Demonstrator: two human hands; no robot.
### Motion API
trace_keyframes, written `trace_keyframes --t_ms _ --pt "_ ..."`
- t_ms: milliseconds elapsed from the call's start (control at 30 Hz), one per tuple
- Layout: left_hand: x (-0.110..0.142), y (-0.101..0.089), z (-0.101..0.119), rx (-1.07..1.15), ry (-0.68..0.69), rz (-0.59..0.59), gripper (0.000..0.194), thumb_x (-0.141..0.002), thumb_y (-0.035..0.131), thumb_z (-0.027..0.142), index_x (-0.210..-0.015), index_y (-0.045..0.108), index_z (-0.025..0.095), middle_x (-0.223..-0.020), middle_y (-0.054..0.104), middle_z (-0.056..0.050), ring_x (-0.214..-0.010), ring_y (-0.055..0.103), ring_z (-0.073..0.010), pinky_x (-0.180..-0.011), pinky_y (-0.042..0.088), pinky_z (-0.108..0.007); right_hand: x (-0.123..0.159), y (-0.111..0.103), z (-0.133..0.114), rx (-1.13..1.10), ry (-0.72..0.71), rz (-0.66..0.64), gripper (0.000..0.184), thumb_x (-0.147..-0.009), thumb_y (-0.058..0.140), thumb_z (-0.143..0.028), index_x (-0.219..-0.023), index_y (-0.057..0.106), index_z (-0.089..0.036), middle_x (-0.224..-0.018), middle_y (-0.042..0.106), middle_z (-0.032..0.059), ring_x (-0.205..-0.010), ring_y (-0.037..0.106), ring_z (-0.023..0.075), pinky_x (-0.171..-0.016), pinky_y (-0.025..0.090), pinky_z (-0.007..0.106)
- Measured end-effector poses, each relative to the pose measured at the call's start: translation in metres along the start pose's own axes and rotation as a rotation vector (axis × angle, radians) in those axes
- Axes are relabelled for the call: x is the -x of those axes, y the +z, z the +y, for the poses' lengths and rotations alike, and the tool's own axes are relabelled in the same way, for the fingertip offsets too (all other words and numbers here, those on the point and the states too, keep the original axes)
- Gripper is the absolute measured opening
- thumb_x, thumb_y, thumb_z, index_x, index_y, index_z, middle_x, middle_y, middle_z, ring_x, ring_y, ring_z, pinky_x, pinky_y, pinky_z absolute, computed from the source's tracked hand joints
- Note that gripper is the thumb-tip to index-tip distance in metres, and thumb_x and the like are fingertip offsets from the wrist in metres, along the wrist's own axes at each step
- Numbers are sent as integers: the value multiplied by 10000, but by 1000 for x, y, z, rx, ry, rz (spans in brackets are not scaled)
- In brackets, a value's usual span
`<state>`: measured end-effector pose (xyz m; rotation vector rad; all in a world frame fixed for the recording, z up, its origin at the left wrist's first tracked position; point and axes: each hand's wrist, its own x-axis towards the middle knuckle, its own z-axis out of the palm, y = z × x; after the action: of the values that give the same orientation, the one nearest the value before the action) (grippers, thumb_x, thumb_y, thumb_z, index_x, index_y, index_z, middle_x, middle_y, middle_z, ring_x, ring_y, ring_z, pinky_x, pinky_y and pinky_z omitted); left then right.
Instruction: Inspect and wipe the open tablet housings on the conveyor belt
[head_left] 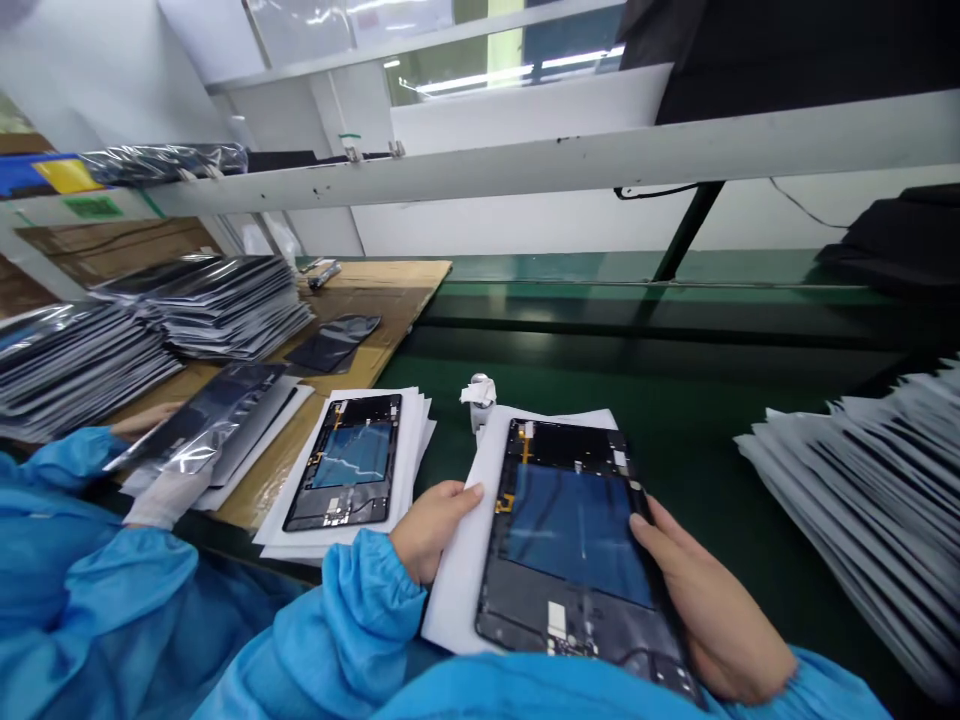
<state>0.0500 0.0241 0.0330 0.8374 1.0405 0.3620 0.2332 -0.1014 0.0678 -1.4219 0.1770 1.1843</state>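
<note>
On a green workbench (675,420), an open tablet chassis (574,540) lies on a white sheet (457,580); the right hand (712,610) clasps its edge, the left hand (431,525) pinches the sheet. No readable writing; paper stacks (877,500) lie nearby.

The bare left hand (431,525) comes in from the lower left out of a bright blue, gathered-cuff sleeve (360,610). Its fingers are curled loosely, the thumb stretched to the right and lying flat, the knuckles facing up. The bare right hand (709,600) reaches in from the lower right edge, palm turned inward and down, the fingers held together and pointing up and to the left, with the fingertips (641,520) pressed flat. Its wrist disappears into a matching blue sleeve at the bottom edge. Both forearms angle inward, the hands well apart.
</note>
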Motion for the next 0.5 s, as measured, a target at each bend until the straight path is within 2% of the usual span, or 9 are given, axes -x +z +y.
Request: trace_keyframes --t_ms 100,200,300,400,500 --pt "-4 -8 -8 96 -44 25 262 -681 626 308 -814 471 144 -719 585 -54 -621 550 -158 -621 454 -294 2 -13 -7 40 -43 148 678 -560 701 -389 -1168 405 -437 -874 681 -16 -824 610 251 -669 530 373" --pt "-6 -12 -15 93 -34 15 339 -646 658 330 -856 493 122 -724 593 -64 -621 558 -166 -624 462 -299 8 -17 -14 91 -87 175 646 -508 715 -440 -1099 457 -485 -865 682 -28 -783 620 263 -595 545 383" --pt "-6 -12 -19 202 -17 -91 425 -668 614 453 -920 529 121 -788 609 -88 -725 579 -203 -694 463 -321 11 -3 -9 89 -108 59 599 -536 709 -413 -1083 474 -478 -935 665 -45 -859 600 238 -698 519 368" --pt "-3 -12 -19 336 -84 -198 539 -705 472 598 -962 549 130 -832 615 -105 -803 581 -227 -733 459 -337 1 20 9 116 -48 -80 650 -592 689 -374 -1177 409 -403 -1032 632 -22 -963 551 207 -819 451 327" --pt "-2 -13 -19 353 -140 -141 567 -703 425 638 -918 565 132 -786 623 -99 -765 589 -224 -700 469 -328 -17 31 26 130 4 -184 732 -629 657 -386 -1263 294 -339 -1091 602 20 -995 530 217 -833 441 345"
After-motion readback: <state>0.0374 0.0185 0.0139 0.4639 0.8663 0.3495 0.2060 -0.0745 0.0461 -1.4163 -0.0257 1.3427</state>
